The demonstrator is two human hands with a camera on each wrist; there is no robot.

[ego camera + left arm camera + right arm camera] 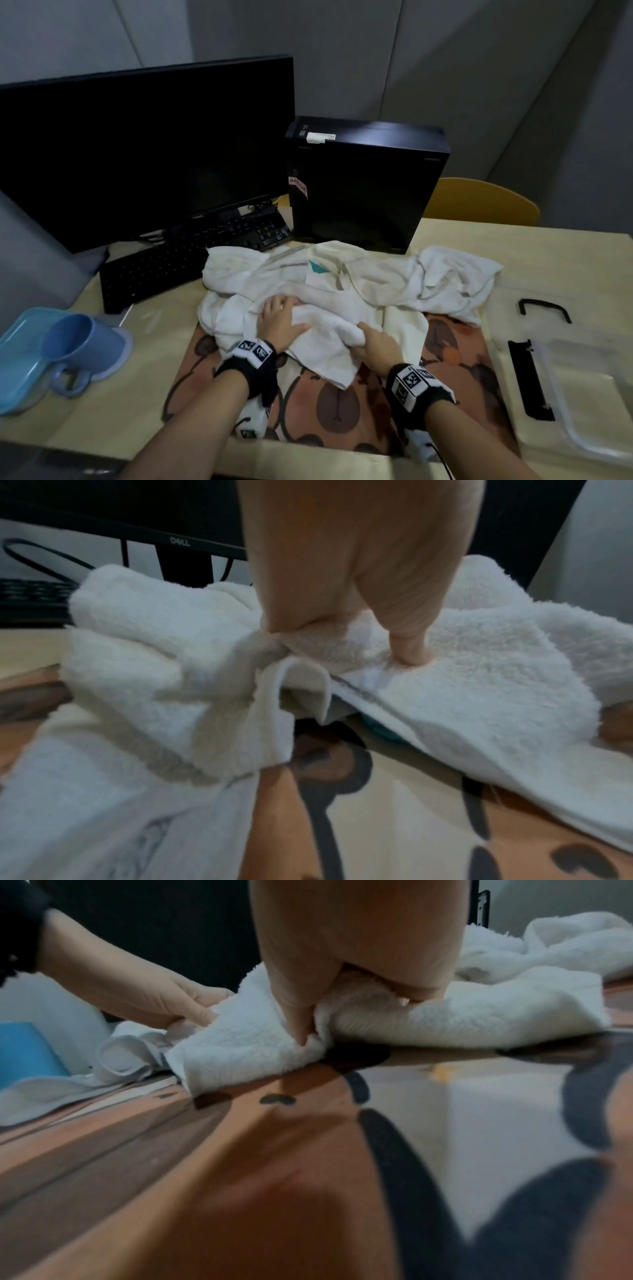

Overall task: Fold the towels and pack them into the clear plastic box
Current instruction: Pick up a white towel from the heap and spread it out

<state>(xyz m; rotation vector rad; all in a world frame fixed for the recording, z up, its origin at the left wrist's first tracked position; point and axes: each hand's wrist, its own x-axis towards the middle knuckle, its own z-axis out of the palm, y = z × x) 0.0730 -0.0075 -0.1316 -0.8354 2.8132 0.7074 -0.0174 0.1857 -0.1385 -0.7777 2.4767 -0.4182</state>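
Both hands, left point(279, 323) and right point(378, 344), pinch the soft, limp towel point(318, 337) mid-desk; likely best gripped at corners.

An office cubicle: a pale wooden desk point(513, 246) carries a dark Dell monitor point(144, 150) at ten o'clock, a black keyboard point(154, 270), and a black desktop computer point(363, 185) at twelve, backed by grey partition panels point(376, 58).

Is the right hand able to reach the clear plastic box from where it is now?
Probably yes: the right hand would first release the white towel; nothing stands between it and the clear plastic box.
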